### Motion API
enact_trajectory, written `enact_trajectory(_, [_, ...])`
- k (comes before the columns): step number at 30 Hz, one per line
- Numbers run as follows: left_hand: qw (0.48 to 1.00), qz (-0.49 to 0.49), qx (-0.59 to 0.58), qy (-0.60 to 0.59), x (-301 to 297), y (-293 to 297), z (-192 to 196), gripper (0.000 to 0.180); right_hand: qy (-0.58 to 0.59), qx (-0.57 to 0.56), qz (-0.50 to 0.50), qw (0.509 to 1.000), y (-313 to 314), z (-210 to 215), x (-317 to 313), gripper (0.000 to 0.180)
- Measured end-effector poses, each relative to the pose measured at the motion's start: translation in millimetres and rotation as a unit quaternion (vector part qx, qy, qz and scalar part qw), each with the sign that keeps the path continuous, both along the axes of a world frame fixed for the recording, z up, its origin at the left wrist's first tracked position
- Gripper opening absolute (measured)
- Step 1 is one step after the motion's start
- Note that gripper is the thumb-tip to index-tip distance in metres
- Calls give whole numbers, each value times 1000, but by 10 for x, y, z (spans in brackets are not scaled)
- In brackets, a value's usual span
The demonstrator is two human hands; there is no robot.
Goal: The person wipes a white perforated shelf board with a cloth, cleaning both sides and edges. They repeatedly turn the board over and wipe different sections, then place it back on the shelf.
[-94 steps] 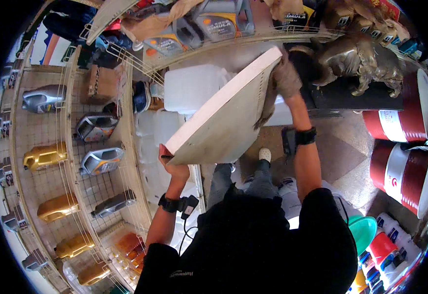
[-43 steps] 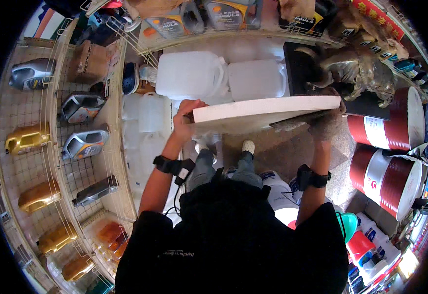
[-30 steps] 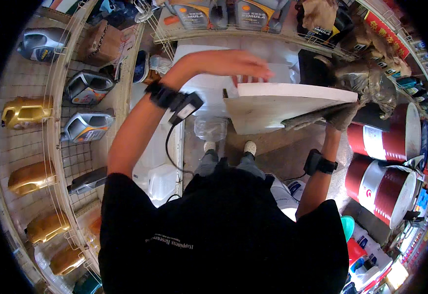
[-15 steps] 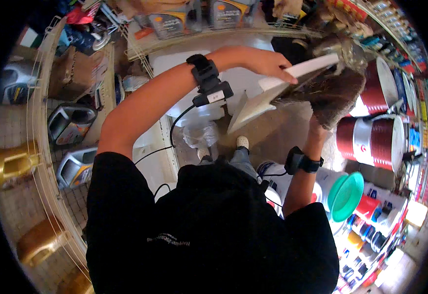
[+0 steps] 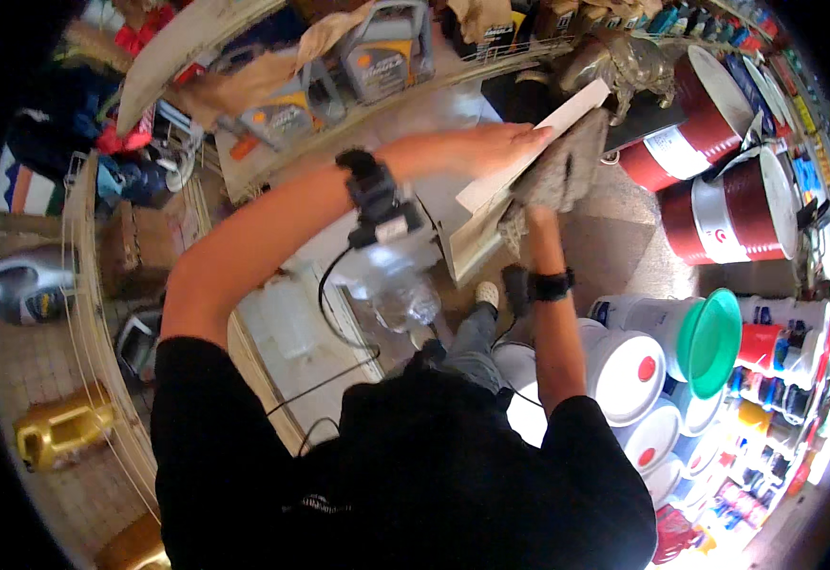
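Observation:
A pale, L-edged shelf panel [image 5: 484,193] is held up in front of me, tilted from lower left to upper right. My left hand [image 5: 491,149] lies along its upper lip and steadies it, fingers stretched and partly blurred. On the panel's right side, my right hand, wholly covered by a grey-brown cloth [image 5: 562,171], presses against the surface. The fingers inside that cloth are hidden. Black camera straps sit on both my wrists, with cables running back to my body.
Oil jugs [image 5: 383,57] stand on the shelf ahead. A metallic animal statue [image 5: 614,66] is at the far right, beside red drums [image 5: 730,209]. White buckets [image 5: 624,375] and a green basin [image 5: 711,344] crowd my right. Wire shelving with a gold jug [image 5: 63,429] is at left.
My right hand with the cloth has moved left, nearer to me, against the panel. The panel has turned steeper, and my left hand has flattened along its lip. My view has shifted.

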State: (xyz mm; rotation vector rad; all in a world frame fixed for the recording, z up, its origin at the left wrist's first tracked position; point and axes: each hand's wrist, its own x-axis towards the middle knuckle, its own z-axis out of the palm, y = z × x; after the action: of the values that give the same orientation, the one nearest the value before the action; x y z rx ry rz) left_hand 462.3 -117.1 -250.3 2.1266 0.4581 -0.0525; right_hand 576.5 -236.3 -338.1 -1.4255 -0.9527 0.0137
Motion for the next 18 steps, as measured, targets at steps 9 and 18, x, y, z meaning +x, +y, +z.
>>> enact_trajectory(9, [964, -59, 197, -169, -113, -30, 183, 57, -45, -158, 119, 979, -410, -478, -665, 49])
enact_trajectory(18, [973, -93, 162, -137, 66, -118, 299, 56, -3, -127, 27, 992, 449, -330, 266, 47])
